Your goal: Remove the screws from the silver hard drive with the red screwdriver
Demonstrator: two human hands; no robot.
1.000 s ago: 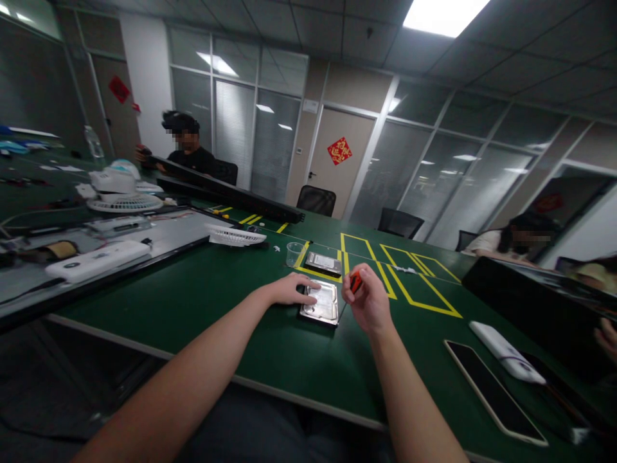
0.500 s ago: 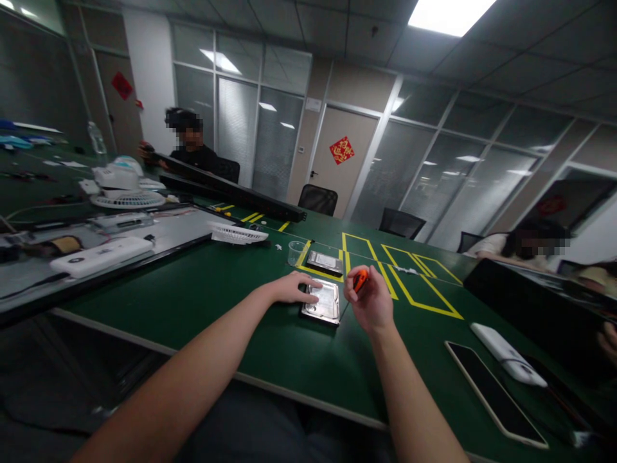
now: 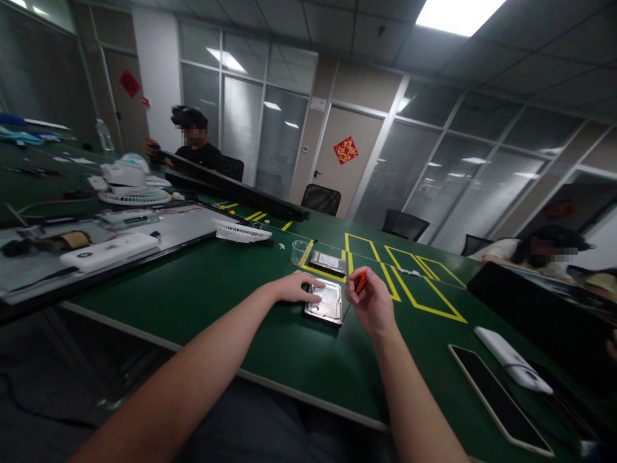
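A silver hard drive (image 3: 330,305) lies on the green table in front of me. My left hand (image 3: 295,287) holds it steady from its left side, thumb and fingers on the top cover and edge. In my right hand (image 3: 370,301) is a screwdriver (image 3: 360,281) with an orange and black handle, gripped between thumb and fingers. Its thin shaft slants down toward the drive's lower right corner; whether the tip touches a screw is too small to tell. Just beyond sits a second hard drive (image 3: 328,262), inside a yellow taped box.
A clear plastic cup (image 3: 299,252) stands left of the far drive. White fan parts (image 3: 242,231) and a large panel (image 3: 178,222) lie leftward. On the right are a phone (image 3: 499,399), a white device (image 3: 511,357) and a black panel (image 3: 525,321). Co-workers sit across and at right.
The view has shifted slightly, so everything sits a little further right. My hands keep nearly the same place at the hard drive, and the screwdriver handle looks slightly turned.
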